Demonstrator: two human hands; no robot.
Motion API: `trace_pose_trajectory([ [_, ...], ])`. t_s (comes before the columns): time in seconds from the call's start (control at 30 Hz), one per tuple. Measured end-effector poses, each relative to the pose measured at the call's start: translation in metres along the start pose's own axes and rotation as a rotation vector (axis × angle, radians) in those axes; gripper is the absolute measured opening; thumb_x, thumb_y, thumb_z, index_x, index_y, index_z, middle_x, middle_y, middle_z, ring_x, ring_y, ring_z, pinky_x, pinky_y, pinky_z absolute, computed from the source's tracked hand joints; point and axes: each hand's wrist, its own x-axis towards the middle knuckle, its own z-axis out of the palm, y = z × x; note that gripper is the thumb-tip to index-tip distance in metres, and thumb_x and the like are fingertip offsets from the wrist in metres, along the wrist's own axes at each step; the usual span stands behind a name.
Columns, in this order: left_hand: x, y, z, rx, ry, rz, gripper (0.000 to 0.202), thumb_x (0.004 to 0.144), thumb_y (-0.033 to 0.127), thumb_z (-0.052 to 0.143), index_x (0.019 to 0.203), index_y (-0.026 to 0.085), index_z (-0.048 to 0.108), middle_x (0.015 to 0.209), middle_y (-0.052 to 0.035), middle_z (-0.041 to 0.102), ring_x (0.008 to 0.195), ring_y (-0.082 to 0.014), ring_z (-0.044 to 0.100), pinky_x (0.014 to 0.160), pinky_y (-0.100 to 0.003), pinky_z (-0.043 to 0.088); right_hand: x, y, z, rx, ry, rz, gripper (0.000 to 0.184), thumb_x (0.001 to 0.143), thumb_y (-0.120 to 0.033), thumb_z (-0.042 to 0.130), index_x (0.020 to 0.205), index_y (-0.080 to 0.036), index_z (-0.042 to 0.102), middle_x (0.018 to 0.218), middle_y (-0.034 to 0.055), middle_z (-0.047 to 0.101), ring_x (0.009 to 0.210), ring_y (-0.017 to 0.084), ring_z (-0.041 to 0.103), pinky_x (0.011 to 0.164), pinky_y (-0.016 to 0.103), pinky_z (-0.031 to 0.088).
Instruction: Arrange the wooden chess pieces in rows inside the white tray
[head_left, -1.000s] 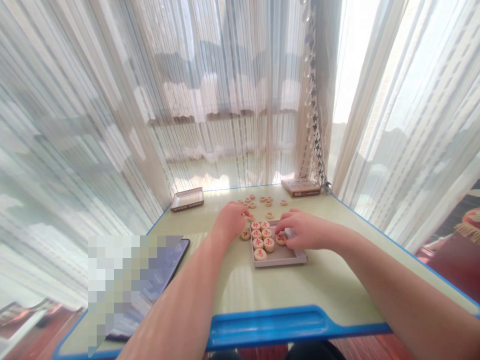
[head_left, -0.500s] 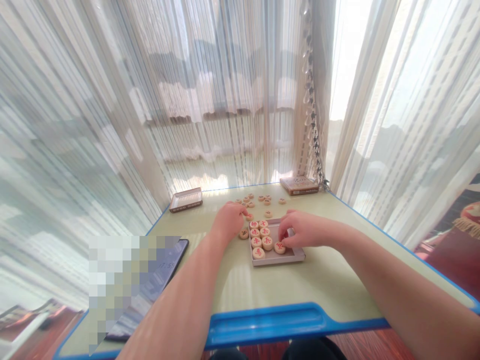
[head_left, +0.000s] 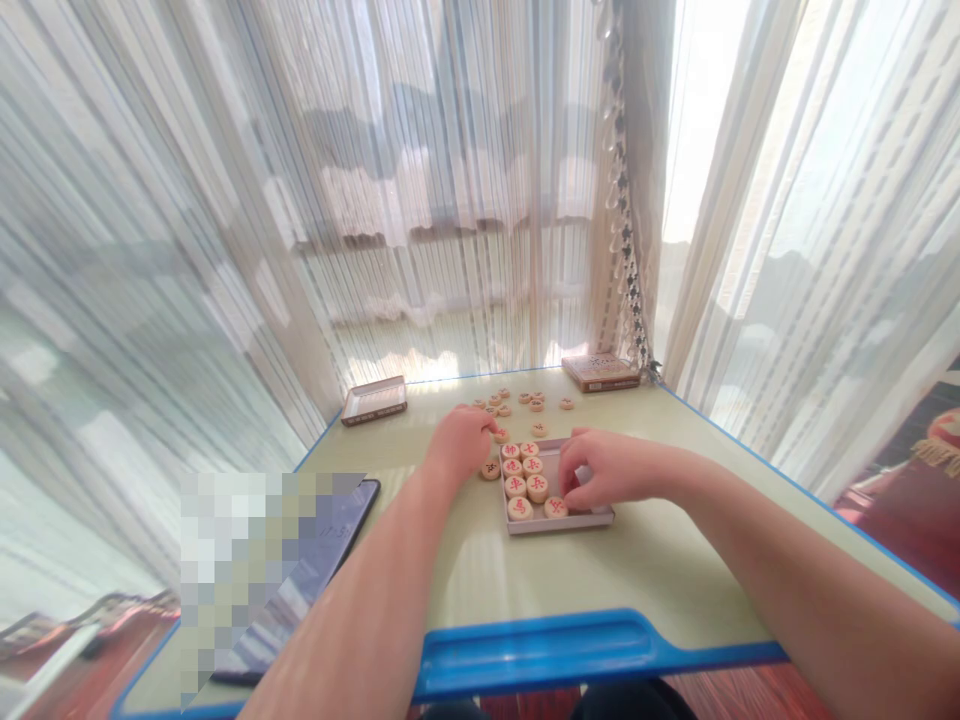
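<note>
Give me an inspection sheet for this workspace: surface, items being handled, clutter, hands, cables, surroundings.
Surface: pale green table with blue edging.
Items handled: shallow tray with eight red-marked pieces visible; loose pieces beyond; black-marked piece beside its left wall.
Clutter: device at left, partly pixelated; shallow box rear left; patterned box rear right.
Hands: left hand, index finger at a red-marked piece outside the tray; right hand, fingers at the tray's near middle piece; firmness of grip unclear.
Cables: nothing seen.
Surroundings: sheer striped curtains, reddish floor.
</note>
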Motion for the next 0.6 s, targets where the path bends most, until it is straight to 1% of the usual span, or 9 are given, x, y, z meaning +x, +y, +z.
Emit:
trace_pose_trajectory([
  [0.2, 0.0005, 0.0009, -0.0007, 0.002, -0.021, -0.009, 0.034, 0.068, 0.008, 0.037, 0.076, 0.019, 0.068, 0.085, -0.0048, 0.067, 0.091, -0.0205, 0.054, 0.085, -0.032, 0.042, -0.0007, -0.0047, 0.0009, 0.003, -0.005, -0.014, 0.009, 0.063, -0.029, 0.062, 0.066, -0.025, 0.07, 0.073, -0.0013, 0.068, 0.091, 0.02, 0.054, 0.074, 0.025, 0.042],
  [0.43, 0.0002, -0.0017, 0.0021, 0.002, -0.006, -0.004, 0.035, 0.067, 0.008, 0.037, 0.076, 0.019, 0.069, 0.086, -0.0053, 0.067, 0.091, -0.0208, 0.054, 0.083, -0.032, 0.042, 0.0021, 0.0003, 0.0033, 0.02, 0.005, -0.018, 0.012, 0.062, -0.032, 0.064, 0.067, -0.023, 0.07, 0.074, 0.0002, 0.067, 0.094, 0.021, 0.052, 0.076, 0.027, 0.04],
  [0.6, 0.0001, -0.0023, 0.0034, -0.016, -0.002, 0.002, 0.035, 0.067, 0.008, 0.037, 0.076, 0.018, 0.069, 0.082, -0.0062, 0.066, 0.09, -0.0209, 0.055, 0.082, -0.033, 0.042, 0.0034, -0.0011, 0.0022, 0.029, -0.025, -0.023, 0.014, 0.062, -0.032, 0.064, 0.07, -0.023, 0.07, 0.074, 0.0007, 0.066, 0.091, 0.021, 0.052, 0.075, 0.027, 0.04],
])
